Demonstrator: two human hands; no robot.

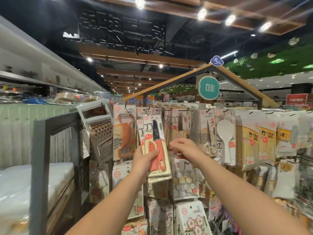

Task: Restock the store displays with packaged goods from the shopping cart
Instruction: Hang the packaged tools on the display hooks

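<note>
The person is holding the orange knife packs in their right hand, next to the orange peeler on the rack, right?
Not quite. The head view shows the knife packs in the left hand, not the right. The right hand holds nothing that can be seen. They are indeed next to the orange peeler.

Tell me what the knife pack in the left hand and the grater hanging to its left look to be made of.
Knife pack: glossy cream printed card, probably under clear plastic given the sheen; dark blade, matte orange handle and sheath that look plastic. The left hand grips its lower half. Grater: shiny perforated metal, likely steel, in a white frame that looks plastic.
</note>
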